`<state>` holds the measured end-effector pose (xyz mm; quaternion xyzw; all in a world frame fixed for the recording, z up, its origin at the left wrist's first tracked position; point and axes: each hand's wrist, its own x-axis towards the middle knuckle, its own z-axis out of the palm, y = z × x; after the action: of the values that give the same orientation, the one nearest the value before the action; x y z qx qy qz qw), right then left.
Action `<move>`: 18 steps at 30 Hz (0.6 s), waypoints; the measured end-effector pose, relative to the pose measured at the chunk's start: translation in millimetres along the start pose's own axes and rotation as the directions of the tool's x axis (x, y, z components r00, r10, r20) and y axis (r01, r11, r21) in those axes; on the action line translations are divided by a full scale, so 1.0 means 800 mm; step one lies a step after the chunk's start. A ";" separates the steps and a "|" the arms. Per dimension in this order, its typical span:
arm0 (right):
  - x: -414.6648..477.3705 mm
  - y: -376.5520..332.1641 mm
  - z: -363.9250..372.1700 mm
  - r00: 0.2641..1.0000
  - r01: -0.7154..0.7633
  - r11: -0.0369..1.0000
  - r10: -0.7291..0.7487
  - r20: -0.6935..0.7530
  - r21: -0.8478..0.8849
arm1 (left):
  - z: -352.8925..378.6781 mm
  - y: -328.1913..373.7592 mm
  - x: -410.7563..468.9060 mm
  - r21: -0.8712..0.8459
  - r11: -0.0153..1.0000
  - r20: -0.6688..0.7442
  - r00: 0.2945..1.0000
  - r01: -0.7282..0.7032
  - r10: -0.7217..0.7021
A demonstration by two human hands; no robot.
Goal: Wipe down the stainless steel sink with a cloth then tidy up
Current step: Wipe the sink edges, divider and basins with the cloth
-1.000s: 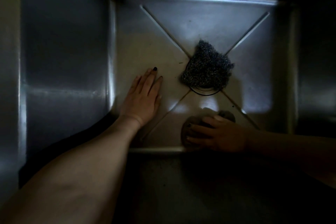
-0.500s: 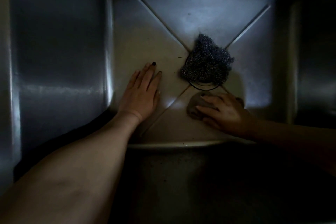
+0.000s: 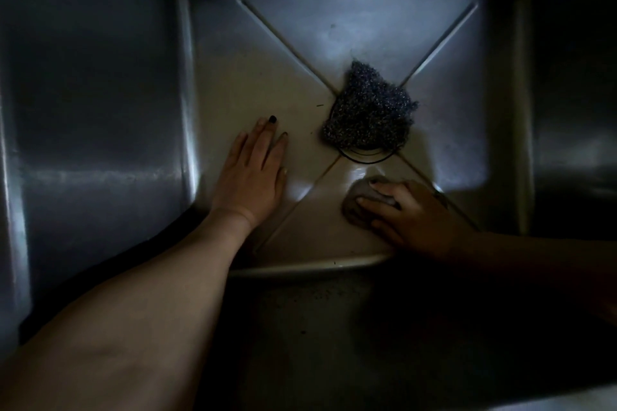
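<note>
A wire scourer [image 3: 370, 113] lies just beyond the fingertips of the right hand [image 3: 412, 215], covering most of the drain ring [image 3: 364, 159] and sitting where the 4 creases of the sink [image 3: 334, 27] floor meet. The right fingers [image 3: 379, 202] curve over a wadded grey cloth [image 3: 357, 207], holding it down on the floor close to the near wall. The left hand [image 3: 250, 173] rests flat, fingers straight and released, the scourer off to the side of its fingertips. The steel is dull and dimly lit, with pale glare on the left wall.
</note>
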<state>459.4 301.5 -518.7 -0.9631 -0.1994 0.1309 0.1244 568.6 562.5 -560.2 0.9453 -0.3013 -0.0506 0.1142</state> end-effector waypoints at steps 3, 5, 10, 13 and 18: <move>-0.014 0.006 -0.017 0.990 -0.099 0.991 0.108 0.096 -0.087 | 0.000 0.000 0.000 -0.018 1.000 -0.011 1.000 -0.002 0.002; -0.019 0.019 -0.019 0.957 -0.206 0.967 0.231 0.176 -0.151 | -0.003 0.003 0.001 -0.061 0.998 -0.024 0.999 0.031 -0.033; -0.018 0.043 -0.044 0.837 -0.442 0.885 0.465 0.288 -0.145 | -0.023 0.032 0.031 -0.170 0.983 -0.043 0.996 0.075 -0.083; -0.018 0.057 -0.058 0.745 -0.634 0.764 0.645 0.168 -0.122 | -0.031 0.048 0.069 -0.155 0.985 -0.047 0.996 -0.077 0.070; 0.014 0.038 -0.058 0.248 -0.961 0.213 0.945 0.214 0.175 | -0.024 0.060 0.125 -0.090 0.926 -0.032 0.930 -0.367 0.366</move>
<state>493.7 270.1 -486.8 -0.8506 0.4487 0.2346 0.1419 626.3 469.6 -532.4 0.8663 -0.4689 -0.0357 0.1686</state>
